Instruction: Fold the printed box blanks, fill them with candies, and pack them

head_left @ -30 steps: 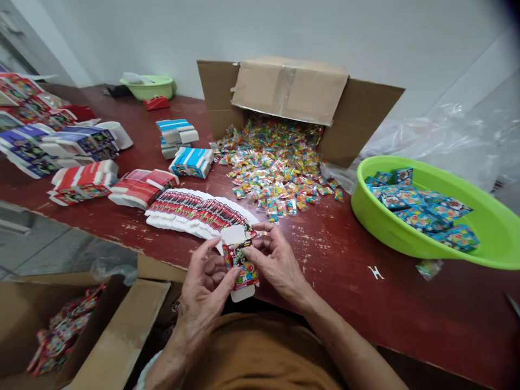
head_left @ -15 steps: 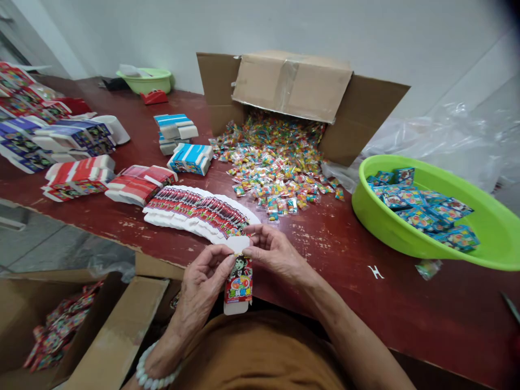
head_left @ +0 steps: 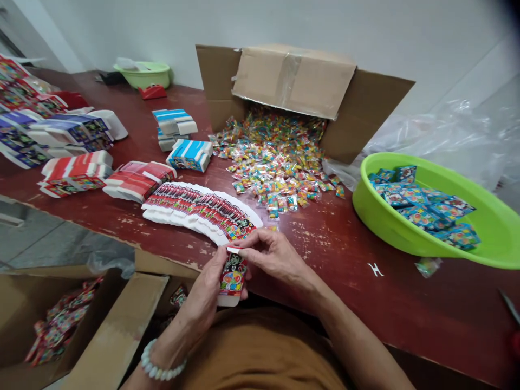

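Held upright near the table's front edge is a small red candy box (head_left: 233, 275) with a cartoon face and coloured balls on its front. My left hand (head_left: 209, 276) wraps round its left side, fingertips showing at the right edge. At its top, my right hand (head_left: 270, 254) pinches the white top flap, which is folded over. The box's bottom flap hangs loose below. Just beyond my hands a fanned row of flat red boxes (head_left: 199, 208) lies on the table. Behind it, small clear candy packets (head_left: 280, 162) spill from a tipped cardboard box (head_left: 296, 81).
To the right, a green basin (head_left: 422, 252) holds blue boxes; scissors (head_left: 509, 306) lie near the right edge. Bundled red boxes (head_left: 140, 181), blue boxes (head_left: 189, 155) and purple boxes (head_left: 69, 130) stand at left. A carton (head_left: 117, 330) with red boxes is below the table's left front.
The top flap of the red box, standing up before, is now folded down under my right fingers. My left hand has wrapped further round the box, which moved slightly left.
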### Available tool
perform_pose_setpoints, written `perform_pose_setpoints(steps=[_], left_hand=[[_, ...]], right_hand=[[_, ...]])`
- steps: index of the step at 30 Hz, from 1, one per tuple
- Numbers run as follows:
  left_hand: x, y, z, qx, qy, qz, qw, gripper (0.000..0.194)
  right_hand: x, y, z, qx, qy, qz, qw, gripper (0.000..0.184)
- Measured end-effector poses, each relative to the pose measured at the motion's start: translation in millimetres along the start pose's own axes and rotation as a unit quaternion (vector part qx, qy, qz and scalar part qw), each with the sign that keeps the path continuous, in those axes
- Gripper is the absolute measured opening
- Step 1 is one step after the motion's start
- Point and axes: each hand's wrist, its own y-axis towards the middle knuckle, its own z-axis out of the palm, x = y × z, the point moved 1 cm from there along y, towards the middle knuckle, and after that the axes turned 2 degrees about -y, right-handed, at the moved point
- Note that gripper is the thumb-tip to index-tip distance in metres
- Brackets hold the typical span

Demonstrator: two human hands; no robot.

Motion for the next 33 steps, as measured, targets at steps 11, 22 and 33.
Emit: perform_pose_setpoints(steps=[11, 22, 33], left_hand=[[-3, 0, -0.2, 0.001, 0.050, 0.020, 0.999, 0.069], [22, -23, -7.1, 0.030, -0.052, -0.068, 0.996, 0.048], [12, -36, -102.0, 0.068, 0.210, -0.071, 0.973, 0.034]], right_hand=[[-2, 7, -11, 0.001, -0.045, -0.005, 0.999, 0.013], [-17, -6, -31, -0.022, -0.245, -0.125, 0.961, 0.017], [-44, 14, -75, -0.121, -0.452, 0.013, 0.884, 0.014]])
